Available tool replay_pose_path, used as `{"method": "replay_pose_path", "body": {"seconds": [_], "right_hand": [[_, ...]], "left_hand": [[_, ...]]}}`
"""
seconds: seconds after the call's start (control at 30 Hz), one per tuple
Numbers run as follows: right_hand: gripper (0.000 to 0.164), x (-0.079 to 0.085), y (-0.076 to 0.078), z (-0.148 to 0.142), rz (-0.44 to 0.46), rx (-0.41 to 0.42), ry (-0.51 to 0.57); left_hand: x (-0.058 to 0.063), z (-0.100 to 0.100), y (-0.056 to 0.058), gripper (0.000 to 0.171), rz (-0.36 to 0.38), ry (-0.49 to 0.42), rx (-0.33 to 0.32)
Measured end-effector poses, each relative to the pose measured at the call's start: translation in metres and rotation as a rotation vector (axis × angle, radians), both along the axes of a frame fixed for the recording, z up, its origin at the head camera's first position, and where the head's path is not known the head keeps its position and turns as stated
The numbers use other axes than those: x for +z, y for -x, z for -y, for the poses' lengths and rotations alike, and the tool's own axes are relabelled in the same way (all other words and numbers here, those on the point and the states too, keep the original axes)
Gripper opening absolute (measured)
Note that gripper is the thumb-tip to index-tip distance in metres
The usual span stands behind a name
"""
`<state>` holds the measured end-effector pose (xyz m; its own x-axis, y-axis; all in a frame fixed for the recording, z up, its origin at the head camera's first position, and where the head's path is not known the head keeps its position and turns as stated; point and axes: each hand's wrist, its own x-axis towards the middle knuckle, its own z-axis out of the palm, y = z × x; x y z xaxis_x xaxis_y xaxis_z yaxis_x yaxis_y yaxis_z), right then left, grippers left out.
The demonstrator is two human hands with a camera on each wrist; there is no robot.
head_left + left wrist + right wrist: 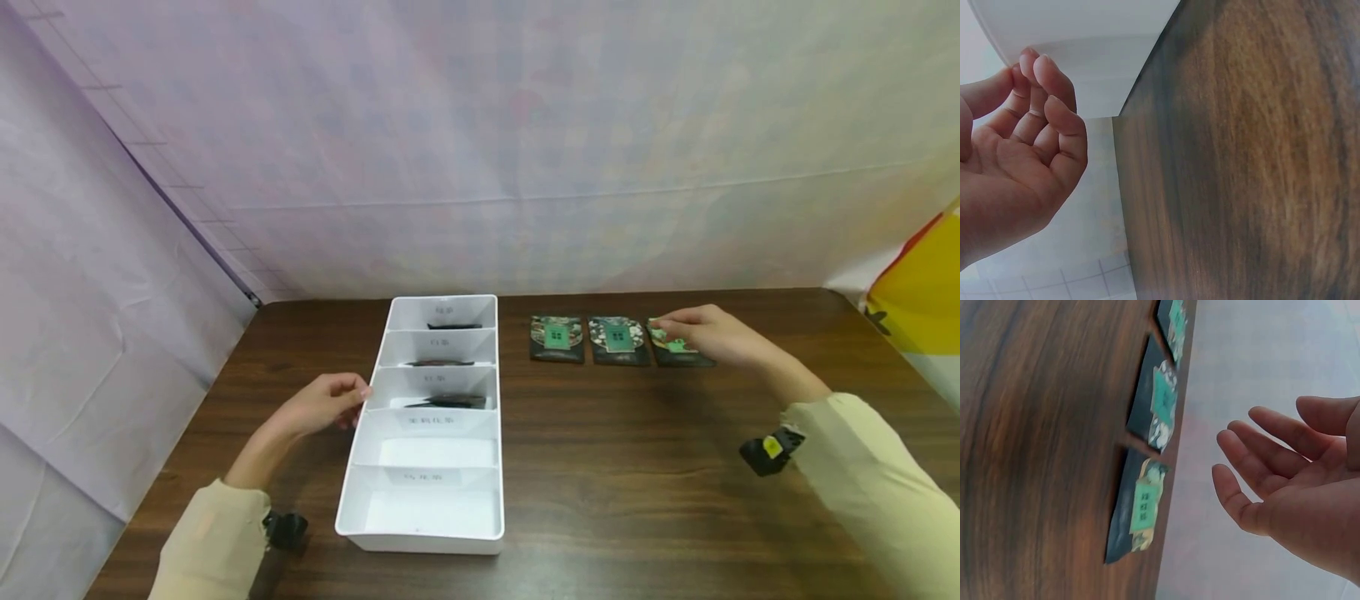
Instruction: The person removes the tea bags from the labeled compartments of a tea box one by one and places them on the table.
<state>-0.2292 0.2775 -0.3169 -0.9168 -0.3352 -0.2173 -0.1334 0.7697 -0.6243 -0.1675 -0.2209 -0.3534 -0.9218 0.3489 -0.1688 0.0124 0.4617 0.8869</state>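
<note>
A long white divided box (495,483) stands on the table, its compartments labelled with printed characters. Dark packets (450,401) lie in the three far compartments; the two near ones show bare bottoms. My left hand (330,402) pinches the box's left rim between thumb and fingers. Three dark tea packets with green labels lie in a row: a left one (557,340), a middle one (618,342) and a right one (1141,509). Above the right packet hovers my right hand (708,333), fingers loosely spread and apart from it in the right wrist view.
The brown wooden table (600,467) ends at a pale hanging curtain (525,150) behind the packets. Another white cloth (97,275) hangs along the left side. A yellow and red cloth (926,275) shows at the far right.
</note>
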Motion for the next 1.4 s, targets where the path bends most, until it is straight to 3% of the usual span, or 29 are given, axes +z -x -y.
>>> {"method": "replay_pose_path", "body": {"seconds": [0.3, 0.47, 0.73, 1.4], "right_hand": [[0.050, 0.008, -0.002, 0.019, 0.003, 0.032, 0.070], [0.048, 0.011, -0.004, 0.028, 0.010, 0.044, 0.105], [0.043, 0.011, -0.006, 0.042, -0.015, 0.072, 0.104], [0.034, 0.010, -0.011, 0.078, -0.057, 0.202, 0.159]], "left_hand": [[-0.002, 0.002, 0.000, 0.021, -0.003, -0.011, -0.006], [-0.009, 0.007, 0.002, 0.026, -0.048, -0.064, -0.058], [-0.002, 0.000, -0.001, 0.019, -0.001, -0.008, 0.002], [-0.003, 0.000, 0.000, 0.020, -0.001, 0.002, 0.003]]}}
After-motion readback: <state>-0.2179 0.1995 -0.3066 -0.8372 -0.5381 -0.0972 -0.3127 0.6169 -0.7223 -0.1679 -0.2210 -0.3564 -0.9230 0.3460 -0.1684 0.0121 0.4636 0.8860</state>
